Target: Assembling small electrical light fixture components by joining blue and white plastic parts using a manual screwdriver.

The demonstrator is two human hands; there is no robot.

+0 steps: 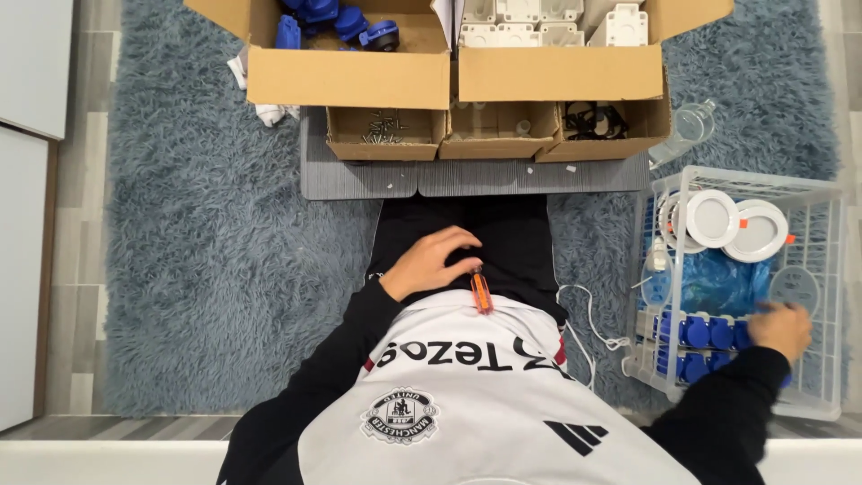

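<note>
Shaggy blue-grey carpet [206, 269] covers the floor under a person who sits on it and looks down at their own lap; pale floor tiles show at the left edge. Far ahead of both hands lies a grey ridged mat [359, 180], and on it and beyond it stand the cardboard boxes: a large one with blue plastic parts [337, 20], a large one with white plastic housings [548, 22], and in front of them three small open boxes [489, 130], the leftmost holding loose screws, the rightmost black cables.

Around the right hand [779, 329] stands a white wire basket [831, 296]. That hand lies inside it at the near right, palm down, its fingers spread a little and resting on a row of blue round parts [705, 334]; whether it grips one I cannot tell. Just beyond the fingers are a blue plastic bag [718, 283] and, further on, white round lamps [736, 224]. A clear plastic bottle [687, 126] lies on the carpet past the basket.

On the black trousers rests the left hand [431, 262], fingers curled loosely, holding nothing that shows. Just right of its fingertips lies a small orange screwdriver [482, 292] against the hem of the white shirt. A thin white cord [588, 323] trails on the carpet between the lap and the basket.
</note>
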